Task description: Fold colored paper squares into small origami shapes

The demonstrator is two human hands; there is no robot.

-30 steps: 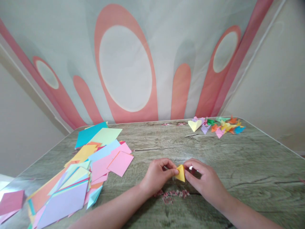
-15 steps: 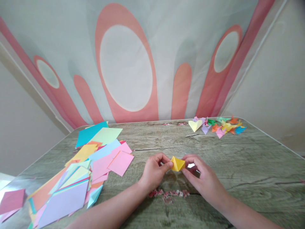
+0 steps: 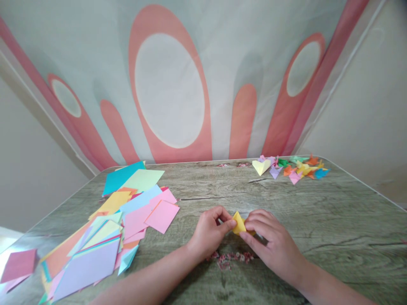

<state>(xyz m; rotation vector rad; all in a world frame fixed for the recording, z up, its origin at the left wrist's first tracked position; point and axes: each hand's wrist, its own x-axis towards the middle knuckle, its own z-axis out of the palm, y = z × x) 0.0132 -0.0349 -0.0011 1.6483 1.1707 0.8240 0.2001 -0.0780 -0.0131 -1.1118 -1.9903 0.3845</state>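
A small piece of folded yellow paper [image 3: 238,223] is held between my two hands, just above the wood-patterned table [image 3: 203,180]. My left hand [image 3: 212,231] pinches its left edge between thumb and fingers. On the other side my right hand [image 3: 270,239] has thumb and fingers closed on the paper, covering much of its right part. One pointed flap stands up in the middle. The exact folded shape cannot be made out behind the fingers.
Loose sheets of coloured paper [image 3: 87,264] lie heaped on the left of the table. A pink-red sheet [image 3: 19,264] sits at the far left. Several small folded paper figures [image 3: 305,169] cluster at the back right, beside a pale yellow heart-shaped one [image 3: 261,167]. A printed cloth hangs behind.
My right hand has closed further over the right side of the yellow paper, hiding more of it. The paper has turned so that a point faces up.
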